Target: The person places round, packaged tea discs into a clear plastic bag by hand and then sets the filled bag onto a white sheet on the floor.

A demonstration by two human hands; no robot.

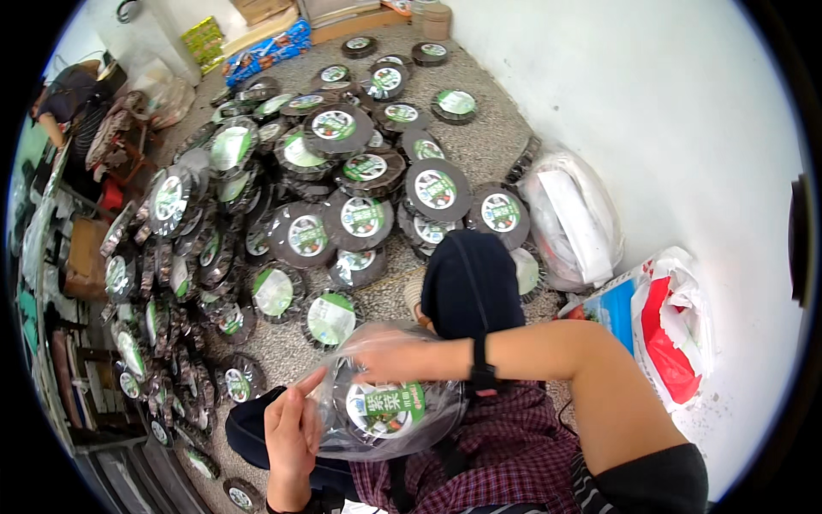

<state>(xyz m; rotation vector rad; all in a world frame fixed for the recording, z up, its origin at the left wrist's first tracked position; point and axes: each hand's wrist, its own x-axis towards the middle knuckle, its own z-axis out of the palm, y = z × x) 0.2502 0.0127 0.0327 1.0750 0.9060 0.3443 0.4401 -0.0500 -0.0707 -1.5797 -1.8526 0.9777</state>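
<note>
A flat round dark package (pixel 417 431) with a green and white round label lies in my lap, inside a clear plastic bag (pixel 338 444). My left hand (pixel 289 428) is closed at the bag's left edge, with the film pinched at thumb and fingers. Across the top of the package reaches my right hand (pixel 396 358), its fingers stretched toward the left and partly veiled by the film. Whether those fingers touch the package itself is hard to tell. A dark band (pixel 482 364) circles my right wrist.
Many similar dark round packages (pixel 342 128) are heaped on the speckled floor ahead and to the left. At right, a stuffed clear bag (pixel 591 253) and a white-and-red plastic bag (pixel 672 334) lean by the white wall (pixel 651 111). Another person (pixel 73 107) is at far left.
</note>
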